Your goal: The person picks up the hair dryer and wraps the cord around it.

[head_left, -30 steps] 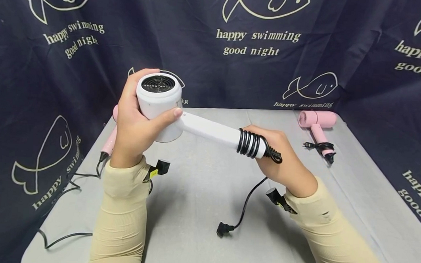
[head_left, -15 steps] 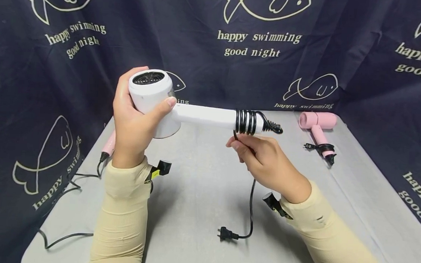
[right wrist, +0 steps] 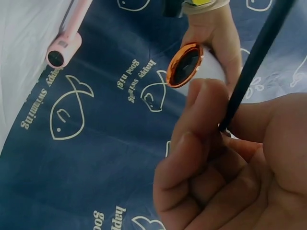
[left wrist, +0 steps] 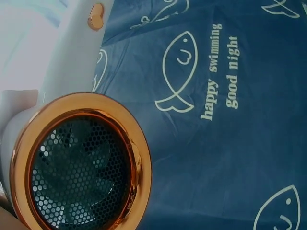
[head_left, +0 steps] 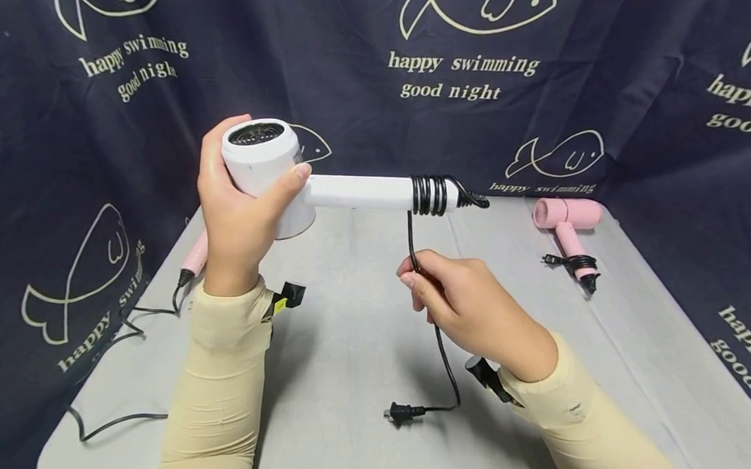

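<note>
A white hair dryer (head_left: 361, 192) is held up off the table, its handle level and pointing right. My left hand (head_left: 236, 213) grips its round body, the thumb across the front. In the left wrist view the dryer's orange-gold ring (left wrist: 144, 158) surrounds a honeycomb grille. Black cord coils (head_left: 429, 195) wrap the handle's end, and a loose length drops from them. My right hand (head_left: 455, 292) pinches that power cord (right wrist: 256, 62) between thumb and fingers, below the handle. The cord's plug (head_left: 404, 413) hangs lowest, close over the table.
At the back right of the grey table (head_left: 340, 431) lies a pink hair dryer (head_left: 566, 215) with its cord bundled round the handle. Another pink hair dryer (head_left: 194, 257) is partly hidden behind my left arm, its black cord (head_left: 122, 327) trailing along the left edge. Dark fish-print cloth (head_left: 458, 125) surrounds the table.
My right hand has left the handle's end and moved down with the cord, drawing a length below the coils. The white hair dryer has swung level and shifted slightly left and up.
</note>
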A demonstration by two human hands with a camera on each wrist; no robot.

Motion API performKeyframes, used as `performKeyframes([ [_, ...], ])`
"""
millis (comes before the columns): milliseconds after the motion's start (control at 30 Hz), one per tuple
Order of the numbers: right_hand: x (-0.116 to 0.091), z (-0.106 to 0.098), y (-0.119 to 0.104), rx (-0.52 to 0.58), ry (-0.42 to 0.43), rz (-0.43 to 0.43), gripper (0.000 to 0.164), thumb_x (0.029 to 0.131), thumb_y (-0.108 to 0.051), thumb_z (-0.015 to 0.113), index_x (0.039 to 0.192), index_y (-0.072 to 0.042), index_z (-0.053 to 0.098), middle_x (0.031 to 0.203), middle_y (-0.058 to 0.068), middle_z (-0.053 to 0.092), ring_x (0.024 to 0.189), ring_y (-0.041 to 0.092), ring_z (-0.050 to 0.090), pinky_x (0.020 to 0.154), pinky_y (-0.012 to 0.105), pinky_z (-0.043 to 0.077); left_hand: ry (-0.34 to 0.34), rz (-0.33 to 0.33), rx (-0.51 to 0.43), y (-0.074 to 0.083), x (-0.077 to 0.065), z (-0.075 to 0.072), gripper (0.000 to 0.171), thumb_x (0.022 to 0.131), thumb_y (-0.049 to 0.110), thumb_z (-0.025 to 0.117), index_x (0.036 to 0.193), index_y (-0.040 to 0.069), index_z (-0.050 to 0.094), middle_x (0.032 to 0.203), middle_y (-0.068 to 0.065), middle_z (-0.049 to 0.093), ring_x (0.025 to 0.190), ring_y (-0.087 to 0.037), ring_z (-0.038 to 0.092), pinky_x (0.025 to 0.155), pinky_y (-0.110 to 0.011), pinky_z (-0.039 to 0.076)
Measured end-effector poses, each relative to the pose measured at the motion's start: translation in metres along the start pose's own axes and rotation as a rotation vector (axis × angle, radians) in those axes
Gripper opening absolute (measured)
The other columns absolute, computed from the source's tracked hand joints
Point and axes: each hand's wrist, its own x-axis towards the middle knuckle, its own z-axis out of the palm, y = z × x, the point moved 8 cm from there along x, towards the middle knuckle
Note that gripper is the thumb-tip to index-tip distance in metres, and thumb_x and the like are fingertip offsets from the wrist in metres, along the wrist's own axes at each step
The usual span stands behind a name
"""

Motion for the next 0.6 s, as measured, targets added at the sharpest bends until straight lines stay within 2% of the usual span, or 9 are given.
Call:
performKeyframes([
  [200, -0.002, -0.003, -0.007, 0.017, -0.003, -0.015, 0.009, 0.1, -0.026, 0.048, 0.095, -0.024, 0.056, 0.069, -0.018, 0.053, 0.055, -0.005, 0.05, 0.049, 0.014, 0.043, 0.026, 0.037, 0.035, 0.003, -0.001, 0.002, 0.065, 0.064, 0.01, 0.083, 0.122, 0.006, 0.054, 0.108, -0.01, 0.062, 0.095, -0.021, 0.059, 0.082, -0.031, 0.045],
  [400, -0.004, -0.012, -0.016, -0.017, 0.04, -0.054, 0.01, 0.099, -0.023, 0.05, 0.09, -0.02, 0.055, 0.072, -0.016, 0.053, 0.057, -0.002, 0.045, 0.05, 0.017, 0.039, 0.045, 0.044, 0.115, 0.004, -0.002, 0.002, 0.065, 0.064, 0.013, 0.083, 0.123, 0.011, 0.055, 0.107, -0.006, 0.063, 0.094, -0.017, 0.059, 0.079, -0.03, 0.045],
  [600, -0.006, -0.021, -0.018, 0.013, 0.083, -0.062, 0.007, 0.098, -0.017, 0.049, 0.097, -0.015, 0.055, 0.076, -0.015, 0.055, 0.062, -0.002, 0.049, 0.054, 0.014, 0.041, 0.015, 0.035, 0.214, 0.002, -0.003, 0.006, 0.066, 0.065, 0.013, 0.082, 0.124, 0.012, 0.054, 0.106, -0.002, 0.065, 0.088, -0.012, 0.059, 0.077, -0.028, 0.043],
])
